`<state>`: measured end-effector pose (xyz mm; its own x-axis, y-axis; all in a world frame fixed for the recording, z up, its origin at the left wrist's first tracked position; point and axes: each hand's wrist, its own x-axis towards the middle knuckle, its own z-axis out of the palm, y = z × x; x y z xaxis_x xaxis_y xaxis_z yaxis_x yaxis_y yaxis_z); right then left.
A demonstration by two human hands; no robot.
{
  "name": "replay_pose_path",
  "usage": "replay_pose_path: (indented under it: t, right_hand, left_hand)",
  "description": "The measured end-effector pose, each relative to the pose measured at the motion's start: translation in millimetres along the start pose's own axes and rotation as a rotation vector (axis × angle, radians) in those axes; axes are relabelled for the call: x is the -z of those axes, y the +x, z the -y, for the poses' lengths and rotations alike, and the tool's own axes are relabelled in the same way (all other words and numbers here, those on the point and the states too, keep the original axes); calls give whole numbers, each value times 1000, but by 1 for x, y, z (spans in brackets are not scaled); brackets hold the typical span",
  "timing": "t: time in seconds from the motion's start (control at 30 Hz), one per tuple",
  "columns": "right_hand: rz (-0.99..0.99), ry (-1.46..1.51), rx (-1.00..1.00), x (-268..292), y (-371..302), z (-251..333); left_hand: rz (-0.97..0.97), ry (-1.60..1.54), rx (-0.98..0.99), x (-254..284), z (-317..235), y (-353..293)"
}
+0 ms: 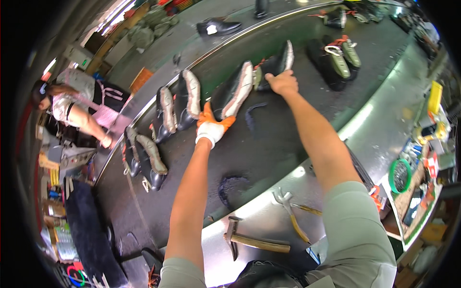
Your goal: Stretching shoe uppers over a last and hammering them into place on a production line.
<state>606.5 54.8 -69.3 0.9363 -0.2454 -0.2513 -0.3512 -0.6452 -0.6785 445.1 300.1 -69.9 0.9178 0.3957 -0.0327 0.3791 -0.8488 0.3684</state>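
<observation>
My left hand (211, 127), in an orange and white glove, grips the near end of a black shoe upper (226, 97) lying on its side, its pale stitched underside facing right. My bare right hand (284, 83) is closed around the near end of a second black shoe upper (274, 65), just beyond and to the right. Both shoes rest on or just above the dark belt (283, 139); I cannot tell which. Left of my gloved hand lie a black shoe (188, 93) and a narrower-looking one (165, 113), undersides turned right.
Another pair of shoes (151, 156) lies nearer left. Dark shoes with green lasts (339, 63) stand at the right. A hammer (259, 243) and pliers (291, 213) lie on the metal edge. A green tub (399, 175) is at right. A person (79, 103) works beyond the belt, left.
</observation>
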Motion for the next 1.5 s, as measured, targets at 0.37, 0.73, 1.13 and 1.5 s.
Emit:
replay_pose_path:
  t: [0.37, 0.73, 1.13, 1.5]
  right_hand:
    - [110, 133, 50, 44, -47, -79]
    - [868, 1169, -246, 123, -249, -116]
    - [1784, 1506, -199, 57, -561, -135]
    - [1889, 1313, -516, 71, -666, -179]
  left_hand:
    - [151, -945, 375, 63, 3, -86]
    - [-651, -56, -129, 217, 97, -418]
    - [-568, 202, -120, 145, 151, -654]
    - [-609, -194, -850, 201, 85, -575]
